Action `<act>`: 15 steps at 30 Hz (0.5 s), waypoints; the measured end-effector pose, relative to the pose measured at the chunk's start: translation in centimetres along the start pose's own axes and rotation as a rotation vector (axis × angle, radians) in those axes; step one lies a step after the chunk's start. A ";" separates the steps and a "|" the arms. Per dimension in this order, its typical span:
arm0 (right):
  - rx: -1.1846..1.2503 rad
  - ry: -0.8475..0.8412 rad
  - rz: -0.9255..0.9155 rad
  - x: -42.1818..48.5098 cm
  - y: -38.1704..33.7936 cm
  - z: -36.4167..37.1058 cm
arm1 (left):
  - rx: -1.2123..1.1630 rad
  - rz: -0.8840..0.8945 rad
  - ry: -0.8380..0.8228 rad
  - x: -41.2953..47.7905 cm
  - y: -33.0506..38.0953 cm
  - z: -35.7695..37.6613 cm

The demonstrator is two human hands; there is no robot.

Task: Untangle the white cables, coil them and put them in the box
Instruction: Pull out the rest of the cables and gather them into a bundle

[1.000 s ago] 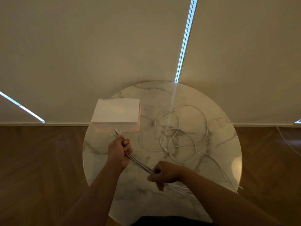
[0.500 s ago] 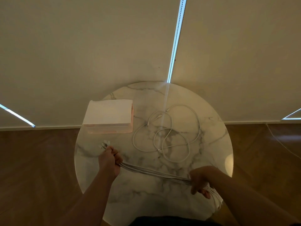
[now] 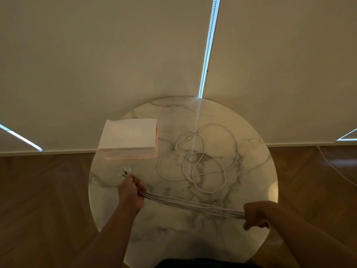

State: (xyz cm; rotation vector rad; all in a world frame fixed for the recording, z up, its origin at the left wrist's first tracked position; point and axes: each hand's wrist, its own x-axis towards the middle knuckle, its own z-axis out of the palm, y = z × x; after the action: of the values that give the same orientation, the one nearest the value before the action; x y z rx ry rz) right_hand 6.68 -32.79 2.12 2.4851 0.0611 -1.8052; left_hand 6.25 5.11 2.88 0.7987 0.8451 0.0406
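A bundle of several white cables (image 3: 193,205) is stretched taut just above the round marble table (image 3: 251,151). My left hand (image 3: 131,192) grips one end of the bundle, and its plugs (image 3: 124,171) stick out beyond my fist. My right hand (image 3: 255,214) is closed around the bundle near the table's right front edge. More white cable (image 3: 202,159) lies loose in tangled loops on the table's middle right. A pale pink box (image 3: 129,154) with a white lid on top stands at the table's left rear.
The table stands against a cream wall or blind with bright vertical slits. Brown wooden floor surrounds the table on both sides. A thin white cord (image 3: 336,167) runs across the floor at the right.
My right hand has slid rightward along the bundle, from beside the left hand to the table's right front edge, pulling the cables straight. My left hand has shifted slightly toward me.
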 end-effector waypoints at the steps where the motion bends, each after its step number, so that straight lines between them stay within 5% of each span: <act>1: 0.000 -0.002 0.012 0.2 0.2 0.1 | 0.007 0.001 -0.004 -0.1 -0.2 0.1; 8: -0.005 -0.139 -0.040 2.0 -0.1 0.5 | 0.020 0.015 0.011 -0.1 -0.3 0.1; 12: -0.165 0.066 -0.281 1.9 -2.6 -1.2 | 0.032 0.021 0.011 -0.2 -0.2 -0.3; 15: -0.021 0.301 -0.413 2.3 -5.2 -3.4 | 0.017 -0.002 0.014 -0.1 -0.4 -0.9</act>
State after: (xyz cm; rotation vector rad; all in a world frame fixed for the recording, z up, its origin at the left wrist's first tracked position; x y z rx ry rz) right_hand 10.28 -27.31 0.79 2.8681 0.6488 -1.5065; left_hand 5.47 5.32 2.40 0.8147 0.8606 0.0378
